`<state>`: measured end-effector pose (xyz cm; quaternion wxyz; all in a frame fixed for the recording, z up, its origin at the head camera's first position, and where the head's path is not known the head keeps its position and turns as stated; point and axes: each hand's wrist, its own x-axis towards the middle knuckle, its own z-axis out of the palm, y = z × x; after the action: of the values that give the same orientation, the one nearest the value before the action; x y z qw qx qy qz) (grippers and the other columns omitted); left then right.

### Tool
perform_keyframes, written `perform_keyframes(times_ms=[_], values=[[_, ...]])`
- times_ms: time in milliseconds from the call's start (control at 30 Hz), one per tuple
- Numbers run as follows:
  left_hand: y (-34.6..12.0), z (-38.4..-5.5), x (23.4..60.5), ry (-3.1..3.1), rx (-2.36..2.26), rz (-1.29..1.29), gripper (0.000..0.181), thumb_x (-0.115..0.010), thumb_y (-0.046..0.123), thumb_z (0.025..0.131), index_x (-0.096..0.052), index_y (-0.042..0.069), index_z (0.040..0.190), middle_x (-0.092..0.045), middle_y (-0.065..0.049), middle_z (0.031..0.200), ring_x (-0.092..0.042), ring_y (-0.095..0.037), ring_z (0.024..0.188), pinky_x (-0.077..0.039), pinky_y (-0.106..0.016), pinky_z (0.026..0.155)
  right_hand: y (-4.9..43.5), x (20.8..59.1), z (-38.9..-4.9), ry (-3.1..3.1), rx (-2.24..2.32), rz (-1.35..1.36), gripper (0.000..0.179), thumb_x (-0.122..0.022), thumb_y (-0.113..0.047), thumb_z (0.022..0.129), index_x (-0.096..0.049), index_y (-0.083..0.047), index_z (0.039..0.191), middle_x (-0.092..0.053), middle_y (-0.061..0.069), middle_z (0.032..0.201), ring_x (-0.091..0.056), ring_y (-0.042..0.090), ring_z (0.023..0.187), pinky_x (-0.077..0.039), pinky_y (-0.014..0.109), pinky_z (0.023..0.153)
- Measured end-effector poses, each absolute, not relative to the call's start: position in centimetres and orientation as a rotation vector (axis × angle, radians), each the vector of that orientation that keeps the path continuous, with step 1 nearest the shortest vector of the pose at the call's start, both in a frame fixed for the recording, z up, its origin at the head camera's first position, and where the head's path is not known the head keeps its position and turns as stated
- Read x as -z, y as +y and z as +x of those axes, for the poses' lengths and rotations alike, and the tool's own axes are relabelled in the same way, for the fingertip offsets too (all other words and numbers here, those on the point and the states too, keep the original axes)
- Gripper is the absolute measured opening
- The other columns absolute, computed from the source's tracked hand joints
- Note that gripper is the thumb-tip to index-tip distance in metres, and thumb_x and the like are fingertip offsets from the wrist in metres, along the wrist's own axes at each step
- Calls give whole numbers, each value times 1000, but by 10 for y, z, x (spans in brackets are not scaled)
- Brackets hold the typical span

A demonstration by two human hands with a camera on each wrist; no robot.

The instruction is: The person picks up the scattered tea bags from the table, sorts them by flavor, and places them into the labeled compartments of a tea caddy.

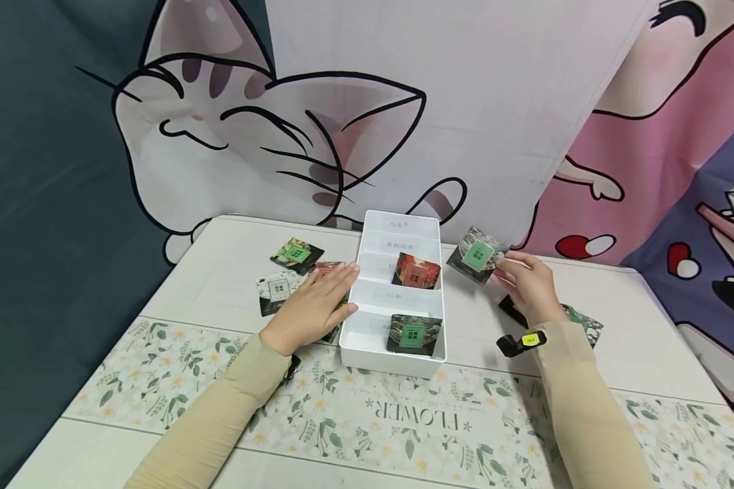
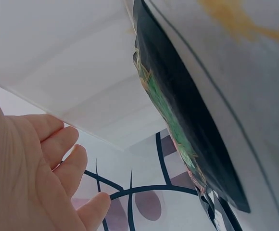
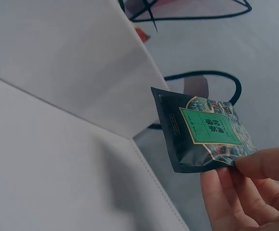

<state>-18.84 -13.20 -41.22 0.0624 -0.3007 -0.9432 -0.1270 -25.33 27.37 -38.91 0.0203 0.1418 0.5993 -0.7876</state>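
My right hand (image 1: 529, 285) pinches a tea sachet (image 1: 477, 255) between thumb and fingers, above the table right of a white divided box (image 1: 391, 365). In the right wrist view the sachet (image 3: 202, 130) is dark with a green label, its near edge under the thumb. Against the box's left side lies my left hand (image 1: 314, 305), fingers extended and touching the rim. Inside the box, a red sachet (image 1: 416, 272) leans in a middle compartment and a green-labelled sachet (image 1: 414, 335) sits in the front one. Printed labels mark the compartments.
Left of the box lie a green-yellow sachet (image 1: 296, 253), a white-and-black sachet (image 1: 275, 291) and a red one (image 1: 328, 267) partly under the left hand. More sachets (image 1: 586, 326) lie beneath the right wrist. A cat-print cloth (image 1: 220, 149) hangs behind the table.
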Motion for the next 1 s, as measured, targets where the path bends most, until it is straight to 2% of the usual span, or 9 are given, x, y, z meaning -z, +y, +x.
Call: perform_keyframes(times_ms=[167, 233, 433, 533, 633, 833, 1000], values=[[-131, -188, 412, -2841, 400, -913, 71, -28, 55, 108, -23, 9, 162, -24, -8, 167, -25, -29, 152, -9, -51, 126, 270, 383, -243, 1869, 2451, 325, 20, -67, -3, 97, -56, -7, 113, -63, 1, 103, -68, 12, 85, -61, 27, 85], [-131, -188, 412, -2840, 399, -912, 71, -28, 55, 108, -23, 9, 162, -24, -8, 167, -25, -29, 153, -9, -52, 126, 268, 381, -239, 1885, 2446, 279, 21, -69, -6, 97, -56, -7, 114, -62, 2, 105, -68, 12, 87, -60, 27, 88], [-132, -189, 414, -2840, 397, -907, 84, -8, 66, 102, -22, 9, 162, -24, -7, 167, -25, -29, 153, -8, -51, 127, 261, 372, -230, 1861, 2500, 209, 22, -70, -5, 96, -56, -6, 113, -66, 2, 99, -70, 12, 85, -60, 27, 86], [-132, -189, 414, -2844, 398, -905, 87, -4, 68, 100, -22, 10, 162, -23, -7, 167, -25, -29, 153, -8, -50, 127, 257, 368, -225, 1834, 2528, 167, 20, -70, -3, 95, -58, -5, 111, -69, 2, 93, -71, 12, 83, -61, 28, 84], [-132, -189, 414, -2840, 396, -906, 81, -12, 64, 104, -23, 9, 162, -24, -7, 167, -25, -29, 153, -8, -50, 127, 253, 365, -220, 1828, 2540, 112, 17, -70, -1, 95, -59, -5, 108, -70, 2, 90, -71, 13, 81, -62, 29, 84], [-131, -188, 411, -2840, 409, -905, 68, -38, 49, 109, -24, 9, 162, -25, -7, 167, -24, -28, 153, -8, -51, 126, 246, 362, -212, 1827, 2567, 14, 13, -67, 4, 95, -62, -5, 103, -72, 3, 87, -71, 14, 78, -63, 30, 80], [-131, -187, 411, -2845, 408, -903, 68, -38, 48, 109, -23, 10, 162, -24, -7, 167, -21, -26, 154, -7, -50, 127, 241, 359, -205, 1839, 2569, -47, 13, -66, 7, 95, -64, -5, 100, -74, 2, 85, -71, 14, 76, -63, 31, 78]])
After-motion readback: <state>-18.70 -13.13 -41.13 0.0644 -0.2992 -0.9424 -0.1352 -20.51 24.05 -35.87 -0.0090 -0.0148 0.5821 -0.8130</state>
